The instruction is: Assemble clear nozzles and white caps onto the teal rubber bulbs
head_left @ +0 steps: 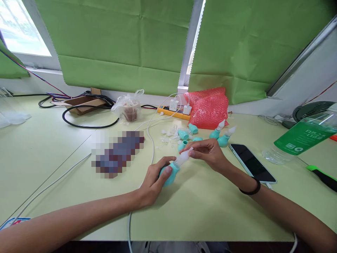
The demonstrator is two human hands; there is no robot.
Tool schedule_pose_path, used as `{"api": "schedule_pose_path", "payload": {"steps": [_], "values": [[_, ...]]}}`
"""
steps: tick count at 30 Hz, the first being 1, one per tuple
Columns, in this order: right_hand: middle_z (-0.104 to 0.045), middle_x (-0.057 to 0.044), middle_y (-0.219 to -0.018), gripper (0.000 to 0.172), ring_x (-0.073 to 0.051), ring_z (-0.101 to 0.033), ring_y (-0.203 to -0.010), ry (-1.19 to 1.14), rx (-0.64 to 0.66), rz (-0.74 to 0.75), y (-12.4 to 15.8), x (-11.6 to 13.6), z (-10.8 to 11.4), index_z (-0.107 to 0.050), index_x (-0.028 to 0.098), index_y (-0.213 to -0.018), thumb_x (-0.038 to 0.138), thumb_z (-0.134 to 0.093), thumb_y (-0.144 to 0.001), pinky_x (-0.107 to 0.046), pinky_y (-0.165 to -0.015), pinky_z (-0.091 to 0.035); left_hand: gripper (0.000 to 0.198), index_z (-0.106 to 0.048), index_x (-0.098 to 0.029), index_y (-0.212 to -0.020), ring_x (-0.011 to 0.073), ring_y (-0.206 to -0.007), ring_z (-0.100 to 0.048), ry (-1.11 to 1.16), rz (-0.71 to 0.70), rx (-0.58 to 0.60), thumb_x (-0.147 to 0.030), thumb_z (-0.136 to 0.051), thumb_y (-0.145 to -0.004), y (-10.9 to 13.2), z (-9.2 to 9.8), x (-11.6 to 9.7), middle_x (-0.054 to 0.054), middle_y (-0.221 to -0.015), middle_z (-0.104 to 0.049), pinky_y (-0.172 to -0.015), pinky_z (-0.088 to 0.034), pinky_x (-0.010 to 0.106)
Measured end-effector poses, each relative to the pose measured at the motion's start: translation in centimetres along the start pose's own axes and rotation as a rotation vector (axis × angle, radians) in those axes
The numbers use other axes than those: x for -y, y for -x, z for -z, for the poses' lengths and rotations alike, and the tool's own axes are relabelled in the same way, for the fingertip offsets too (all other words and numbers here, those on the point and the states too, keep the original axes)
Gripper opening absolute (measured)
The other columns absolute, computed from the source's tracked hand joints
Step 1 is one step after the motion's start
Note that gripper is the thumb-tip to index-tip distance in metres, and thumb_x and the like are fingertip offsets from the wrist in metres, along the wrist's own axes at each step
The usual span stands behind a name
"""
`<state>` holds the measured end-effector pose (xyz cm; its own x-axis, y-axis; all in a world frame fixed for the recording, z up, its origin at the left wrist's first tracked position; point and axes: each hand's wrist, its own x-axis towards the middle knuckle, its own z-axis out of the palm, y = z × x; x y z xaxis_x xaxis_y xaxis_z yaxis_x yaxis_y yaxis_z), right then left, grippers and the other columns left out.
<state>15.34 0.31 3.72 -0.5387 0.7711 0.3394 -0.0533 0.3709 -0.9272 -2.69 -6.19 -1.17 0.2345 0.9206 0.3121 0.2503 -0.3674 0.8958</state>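
My left hand point(155, 179) is wrapped round the teal bulb of a nasal aspirator point(171, 174), tilted up to the right above the table. A translucent white nozzle point(183, 158) sits on the bulb's upper end. The fingertips of my right hand point(209, 154) pinch the tip of that nozzle. Just beyond my hands lie several teal bulbs point(183, 134) without nozzles and a scatter of small clear and white parts point(170, 135). Two bulbs with nozzles fitted, one of them this aspirator point(223, 140), stand to the right behind my right hand.
A phone point(252, 163) lies right of my right forearm, near a tipped green-labelled bottle point(302, 135). Red bubble wrap point(209, 107) and an orange power strip point(173, 112) are at the back. A white cable point(150, 140) crosses the table; a pixelated patch point(119, 153) lies left.
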Motion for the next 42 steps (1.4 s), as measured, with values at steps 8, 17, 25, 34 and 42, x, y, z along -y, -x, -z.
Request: {"api": "schedule_pose_path", "payload": {"steps": [8, 17, 25, 34, 42], "values": [[-0.062, 0.004, -0.072, 0.007, -0.013, -0.055, -0.057, 0.347, -0.726, 0.353, -1.6, 2.0, 7.0, -0.063, 0.033, -0.071, 0.027, -0.063, -0.068, -0.033, -0.058, -0.049, 0.031, -0.036, -0.021, -0.112, 0.0145, -0.073, -0.047, 0.188, 0.018, 0.0, -0.036, -0.026, -0.086, -0.1, -0.5, 0.2, 0.005, -0.087, -0.053, -0.063, -0.039, 0.027], [-0.063, -0.005, -0.063, 0.024, -0.017, -0.06, -0.052, 0.685, -0.782, 0.142, -3.3, -4.0, 12.2, -0.064, 0.014, -0.076, 0.036, -0.06, -0.066, -0.032, -0.053, -0.051, 0.022, -0.039, -0.021, -0.103, 0.0142, -0.077, -0.046, 0.096, 0.012, 0.018, -0.032, -0.029, -0.087, -0.1, -0.5, 0.1, 0.005, -0.088, -0.053, -0.067, -0.039, 0.028], [-0.063, -0.011, -0.092, 0.045, -0.014, -0.059, -0.045, 0.827, -0.713, -0.02, -3.2, -6.0, 12.5, -0.051, 0.014, -0.107, 0.035, -0.055, -0.068, -0.031, -0.048, -0.051, 0.019, -0.04, -0.02, -0.101, 0.0137, -0.075, -0.047, 0.068, 0.019, 0.027, -0.028, -0.032, -0.085, -0.2, -0.5, 0.0, 0.005, -0.087, -0.053, -0.066, -0.04, 0.028], [-0.04, -0.012, -0.119, 0.047, -0.026, -0.048, -0.102, 1.22, -0.6, 0.469, -2.3, -3.1, 7.7, -0.04, 0.022, -0.115, 0.033, -0.053, -0.071, -0.041, -0.078, -0.044, 0.012, -0.044, -0.019, -0.089, 0.0146, -0.077, -0.046, 0.091, 0.03, -0.114, -0.024, -0.035, -0.083, -0.3, -0.4, 0.1, 0.004, -0.083, -0.05, -0.068, -0.039, 0.028], [0.006, -0.007, -0.141, 0.057, -0.036, -0.006, -0.126, 1.355, 0.002, 0.436, 0.0, -3.4, -0.2, -0.028, 0.027, -0.126, 0.032, -0.052, -0.073, -0.056, -0.093, -0.022, 0.039, -0.039, -0.024, -0.111, 0.0192, -0.11, -0.031, -0.188, -0.055, -0.219, -0.009, -0.041, -0.075, -0.8, -0.5, 0.9, 0.007, -0.119, -0.033, -0.093, -0.029, 0.039]]}}
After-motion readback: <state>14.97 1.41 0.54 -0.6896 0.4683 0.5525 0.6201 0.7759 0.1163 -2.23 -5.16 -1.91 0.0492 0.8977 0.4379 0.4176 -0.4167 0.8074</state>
